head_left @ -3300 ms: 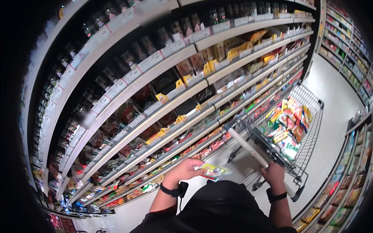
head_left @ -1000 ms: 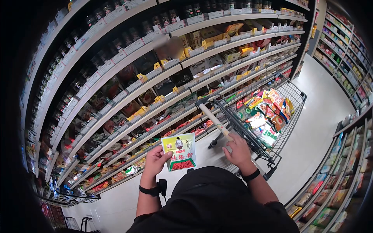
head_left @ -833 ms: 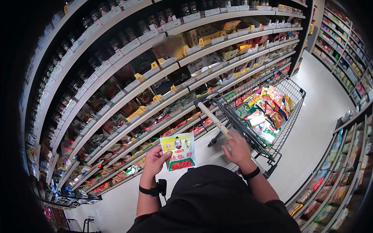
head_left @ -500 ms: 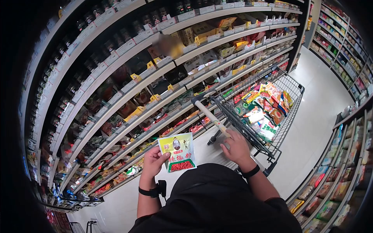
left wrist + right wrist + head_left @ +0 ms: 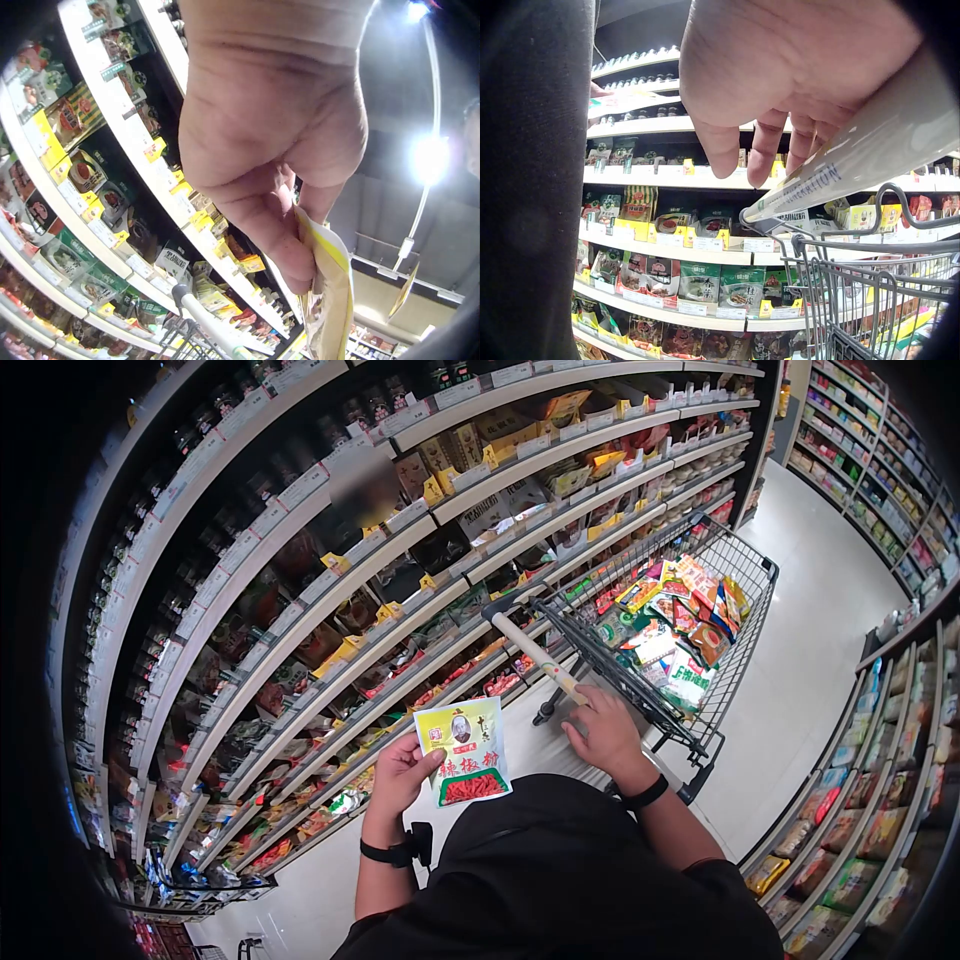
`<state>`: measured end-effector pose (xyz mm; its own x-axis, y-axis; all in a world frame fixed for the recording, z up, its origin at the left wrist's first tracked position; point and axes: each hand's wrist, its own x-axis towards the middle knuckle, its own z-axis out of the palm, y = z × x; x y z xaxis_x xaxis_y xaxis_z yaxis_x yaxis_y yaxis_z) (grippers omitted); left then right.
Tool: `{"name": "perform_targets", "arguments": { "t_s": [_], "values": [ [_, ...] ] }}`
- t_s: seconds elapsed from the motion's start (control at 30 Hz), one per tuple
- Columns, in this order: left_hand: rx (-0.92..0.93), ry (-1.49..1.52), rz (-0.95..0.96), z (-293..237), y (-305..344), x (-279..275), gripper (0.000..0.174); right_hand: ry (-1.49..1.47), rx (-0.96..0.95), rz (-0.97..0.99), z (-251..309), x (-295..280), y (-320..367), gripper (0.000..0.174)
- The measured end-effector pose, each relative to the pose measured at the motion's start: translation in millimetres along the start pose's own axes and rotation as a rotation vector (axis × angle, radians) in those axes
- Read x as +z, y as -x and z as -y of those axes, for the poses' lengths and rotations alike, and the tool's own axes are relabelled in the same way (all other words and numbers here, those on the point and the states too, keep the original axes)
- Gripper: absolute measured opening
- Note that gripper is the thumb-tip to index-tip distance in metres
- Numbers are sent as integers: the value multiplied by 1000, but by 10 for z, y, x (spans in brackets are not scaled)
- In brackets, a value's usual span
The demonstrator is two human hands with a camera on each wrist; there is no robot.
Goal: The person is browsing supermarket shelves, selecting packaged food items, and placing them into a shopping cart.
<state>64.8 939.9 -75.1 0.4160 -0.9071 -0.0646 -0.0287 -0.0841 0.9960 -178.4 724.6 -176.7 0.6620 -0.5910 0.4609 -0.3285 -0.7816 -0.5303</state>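
Observation:
My left hand (image 5: 402, 772) pinches a chili powder packet (image 5: 468, 772) at its left edge, thumb across the front. The packet is yellow and silver, with a portrait, red characters and a green-framed picture of red chilies; its front faces up toward my head. From the left wrist view, the packet (image 5: 334, 300) shows nearly edge-on beneath the fingers. Over the shopping cart's pale handle (image 5: 535, 652) lies my right hand (image 5: 606, 732), its fingers relaxed and not wrapped round the bar. In the right wrist view those fingers (image 5: 765, 150) hang loosely beside the handle (image 5: 810, 180).
The wire cart (image 5: 772, 572) holds a heap of colourful packets (image 5: 690, 622). Long shelves (image 5: 330, 630) of jars and bagged seasonings run along the left side. Another shelf (image 5: 850, 830) stands at the lower right, with pale aisle floor (image 5: 800, 610) beyond the cart.
Since the oldest frame, the packet has turned from tilted to face-up, and the right hand has loosened from its grip on the handle. Over the last second, both hands hold nearly still.

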Motion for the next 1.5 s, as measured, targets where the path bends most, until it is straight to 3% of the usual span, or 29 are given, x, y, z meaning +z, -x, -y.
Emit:
{"name": "perform_targets", "arguments": {
  "t_s": [0.43,0.83,0.93,1.03,1.13,1.23,1.5],
  "values": [
    [-209,-54,125,-67,-55,123,27,7,10,-8,3,-14,0,17],
    [-170,-108,134,-21,-70,145,27,3,1,-6,-20,-20,36,18],
    [-162,-154,154,61,-81,80,21,-21,26,-27,-18,-12,39,28],
    [-194,-207,184,76,-68,47,16,-120,184,-115,51,-44,-8,45],
    [-207,-182,185,117,-56,47,13,-50,193,-43,38,-34,14,53],
    [-194,-197,152,97,-51,93,13,-82,292,145,-28,-1,-2,49],
    [-141,-144,7,180,-200,49,12,-243,457,232,-205,11,-75,36]
  ]
}}
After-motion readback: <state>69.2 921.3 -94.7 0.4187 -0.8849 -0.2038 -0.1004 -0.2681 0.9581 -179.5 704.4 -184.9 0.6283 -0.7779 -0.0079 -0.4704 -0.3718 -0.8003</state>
